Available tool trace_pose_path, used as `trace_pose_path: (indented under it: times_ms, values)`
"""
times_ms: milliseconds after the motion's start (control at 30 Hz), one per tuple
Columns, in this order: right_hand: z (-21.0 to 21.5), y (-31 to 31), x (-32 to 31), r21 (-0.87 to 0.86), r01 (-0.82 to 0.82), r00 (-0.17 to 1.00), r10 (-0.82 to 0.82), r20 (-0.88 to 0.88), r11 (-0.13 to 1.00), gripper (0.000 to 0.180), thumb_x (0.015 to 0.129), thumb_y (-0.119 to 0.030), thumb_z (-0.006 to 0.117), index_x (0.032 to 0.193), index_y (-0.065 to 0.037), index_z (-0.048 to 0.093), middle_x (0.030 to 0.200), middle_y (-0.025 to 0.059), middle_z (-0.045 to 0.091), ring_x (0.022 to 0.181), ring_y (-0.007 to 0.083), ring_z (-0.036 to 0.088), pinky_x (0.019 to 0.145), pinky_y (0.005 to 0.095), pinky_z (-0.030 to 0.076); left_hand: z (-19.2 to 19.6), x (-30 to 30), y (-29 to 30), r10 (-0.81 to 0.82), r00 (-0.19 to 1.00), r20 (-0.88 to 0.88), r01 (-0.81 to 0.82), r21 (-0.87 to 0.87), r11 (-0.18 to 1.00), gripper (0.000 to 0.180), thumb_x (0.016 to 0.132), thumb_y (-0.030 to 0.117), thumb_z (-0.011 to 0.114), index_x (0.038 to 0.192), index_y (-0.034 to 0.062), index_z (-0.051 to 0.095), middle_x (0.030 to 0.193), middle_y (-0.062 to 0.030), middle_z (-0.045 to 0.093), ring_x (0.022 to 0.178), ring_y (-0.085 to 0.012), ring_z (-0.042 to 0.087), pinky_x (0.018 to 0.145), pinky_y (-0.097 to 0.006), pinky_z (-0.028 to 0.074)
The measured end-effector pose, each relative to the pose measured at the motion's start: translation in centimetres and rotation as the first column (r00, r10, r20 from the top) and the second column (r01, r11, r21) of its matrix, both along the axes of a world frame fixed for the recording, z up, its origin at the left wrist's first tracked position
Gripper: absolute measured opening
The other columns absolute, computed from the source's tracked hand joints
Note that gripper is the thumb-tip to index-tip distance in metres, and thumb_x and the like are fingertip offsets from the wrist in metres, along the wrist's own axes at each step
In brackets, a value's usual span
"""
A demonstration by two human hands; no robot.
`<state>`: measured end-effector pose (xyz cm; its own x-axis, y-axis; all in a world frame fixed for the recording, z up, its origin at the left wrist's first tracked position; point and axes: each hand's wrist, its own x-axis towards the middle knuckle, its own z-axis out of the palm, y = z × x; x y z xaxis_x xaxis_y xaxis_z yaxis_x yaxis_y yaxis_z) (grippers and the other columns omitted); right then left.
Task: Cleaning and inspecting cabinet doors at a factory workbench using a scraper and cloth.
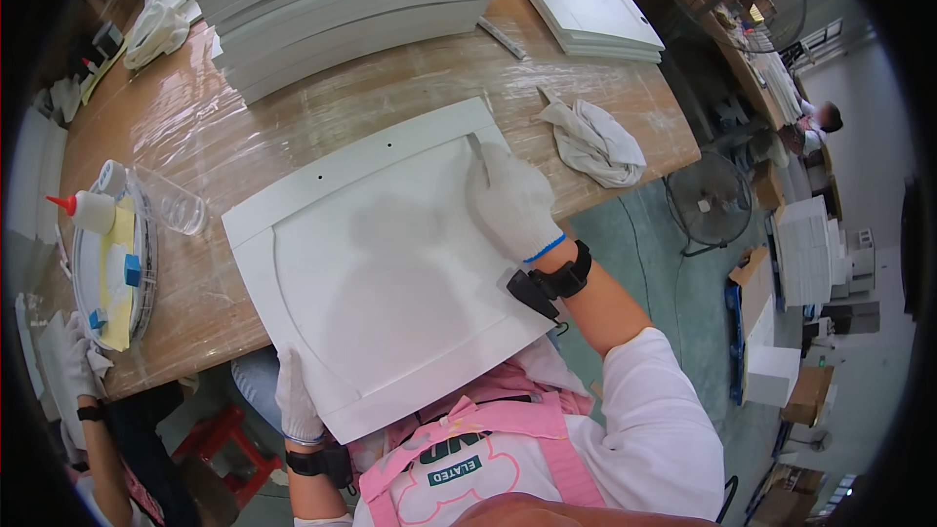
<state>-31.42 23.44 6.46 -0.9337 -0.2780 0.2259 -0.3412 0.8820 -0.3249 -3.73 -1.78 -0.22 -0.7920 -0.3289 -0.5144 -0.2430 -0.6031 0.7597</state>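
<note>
Pink apron straps (547,429) sit closest under my chin, over my white long sleeves. Just beyond them my left hand (296,400), gloved in white, grips the near lower edge of a white cabinet door panel (381,273), fingers curled around its rim. My right hand (514,205), also gloved, presses something thin into the groove near the panel's far right corner; what it pinches is too small to tell. That panel lies half on the wooden workbench (293,127), its near corner jutting off the edge toward me. A crumpled white rag (597,144) lies right of it. Left are a glue bottle (88,210) and a round tray (112,273). Stacked white panels (361,0) fill the far side.
</note>
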Motion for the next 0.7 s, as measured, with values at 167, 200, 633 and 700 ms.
trace_pose_path:
  times_ms: [167,200,633,700]
  values:
    - [-1.2,0.1,-0.1,0.099,-0.159,0.965,0.176,-0.196,0.982,0.016,0.093,-0.021,0.054,0.096,-0.006,0.058,0.076,0.0201,0.064,0.071,0.0404,0.063,0.067,0.0505,0.049,-1.2,0.6,-0.5,-0.082,0.996,-0.02,0.08,-0.092,0.993,0.049,0.108,0.036,0.033,0.137,-0.0025,0.043,0.125,-0.0157,0.06,0.11,-0.0212,0.062,0.092,-0.033,0.054]
    - [-1.2,0.1,0.0,0.078,-0.17,0.968,0.182,-0.175,0.982,0.016,0.093,-0.021,0.054,0.095,-0.006,0.058,0.075,0.0201,0.064,0.071,0.0405,0.063,0.066,0.0504,0.049,-1.2,0.8,-0.4,-0.077,0.997,-0.025,0.073,-0.128,0.989,0.049,0.108,0.036,0.033,0.137,-0.0026,0.044,0.125,-0.0156,0.06,0.11,-0.0212,0.062,0.092,-0.033,0.054]
    - [0.5,-1.4,1.5,-0.085,-0.23,0.973,0.232,0.016,0.97,0.023,0.094,-0.022,0.052,0.104,-0.003,0.059,0.078,0.0231,0.064,0.075,0.0402,0.063,0.069,0.0507,0.048,-0.4,0.1,-0.2,0.0,1.0,-0.021,0.002,0.089,0.996,0.05,0.106,0.038,0.039,0.137,-0.0011,0.044,0.126,-0.0151,0.06,0.113,-0.0225,0.061,0.096,-0.034,0.052]
    - [1.5,-1.5,1.5,-0.209,-0.227,0.964,0.25,0.091,0.951,0.025,0.094,-0.022,0.051,0.107,-0.002,0.06,0.082,0.0243,0.065,0.079,0.0396,0.063,0.071,0.0491,0.048,-0.4,0.0,-0.2,0.021,1.0,-0.018,-0.018,0.122,0.992,0.05,0.106,0.037,0.039,0.137,-0.0019,0.044,0.127,-0.0158,0.059,0.113,-0.0232,0.061,0.096,-0.035,0.052]
